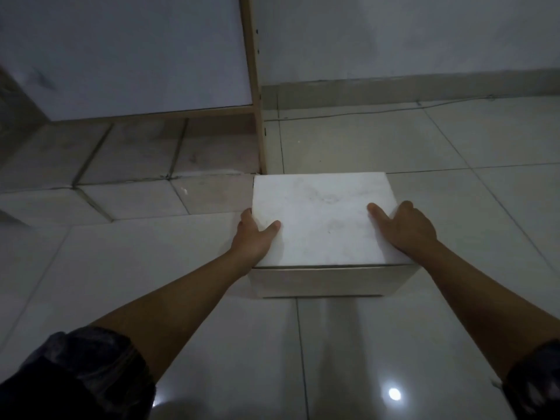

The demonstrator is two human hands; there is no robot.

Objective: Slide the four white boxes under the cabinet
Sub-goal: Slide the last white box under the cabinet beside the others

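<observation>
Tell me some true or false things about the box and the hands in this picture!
1. Both hands grip the white box. True: the left hand holds its left side and the right hand its right side, thumbs on top.
2. The box is already under the cabinet. False: it sits on the open tiled floor, in front of the wooden cabinet leg.
3. Four white boxes are in view. False: only one shows here.
4. A thin wire runs along the floor near the wall. True.
5. The box top is open. False: it looks shut and flat.
</observation>
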